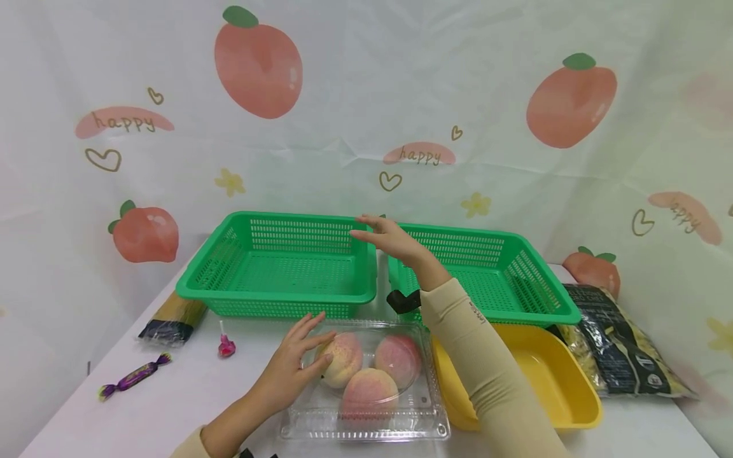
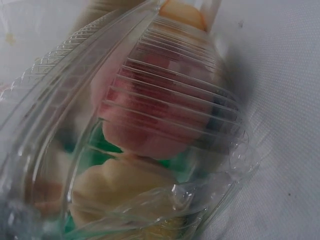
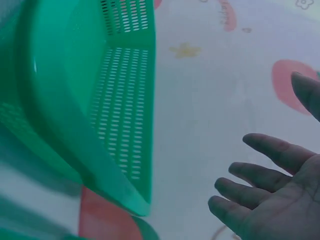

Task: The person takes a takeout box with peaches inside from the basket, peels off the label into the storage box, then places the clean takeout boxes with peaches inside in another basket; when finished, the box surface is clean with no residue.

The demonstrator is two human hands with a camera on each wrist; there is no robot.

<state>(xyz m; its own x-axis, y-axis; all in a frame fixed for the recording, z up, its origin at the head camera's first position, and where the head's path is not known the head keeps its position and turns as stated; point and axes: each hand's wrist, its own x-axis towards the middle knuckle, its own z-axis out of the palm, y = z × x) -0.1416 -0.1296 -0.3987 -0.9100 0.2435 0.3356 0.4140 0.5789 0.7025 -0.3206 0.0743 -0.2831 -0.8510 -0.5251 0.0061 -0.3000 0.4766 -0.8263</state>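
While the white table [image 1: 172, 394] runs bare along its near left part, its back edge is lined by two green baskets set side by side, the left basket [image 1: 275, 299] and the right basket [image 1: 550, 305], with only a narrow gap between their rims. A yellow tray [image 1: 572, 388] sits just in front of the right basket, touching or nearly touching the clear plastic box [image 1: 366, 429] to its left. A dark bag of pasta [image 1: 624, 350] lies at the far right edge. On the left side lie a packet of spaghetti [image 1: 172, 321], a pink lollipop [image 1: 226, 346] and a purple-wrapped sweet [image 1: 133, 376], well apart from the box.

The left hand [image 1: 294, 366] rests on the left end of the clear box with fingers spread and nearly straight, fingertips touching the lid over the nearest peach [image 1: 345, 359]; it clamps nothing. The right hand [image 1: 389, 240] hovers in the air above the gap between the two baskets, palm down, fingers straight and slightly apart, holding nothing; the right wrist view shows its fingers [image 3: 260, 187] loose beside the basket's perforated wall [image 3: 122, 100].

The box holds three peaches and lies closed near the front edge, under the left hand and below and in front of the right hand. The left wrist view shows the ribbed lid [image 2: 165, 90] pressed close over the fruit.
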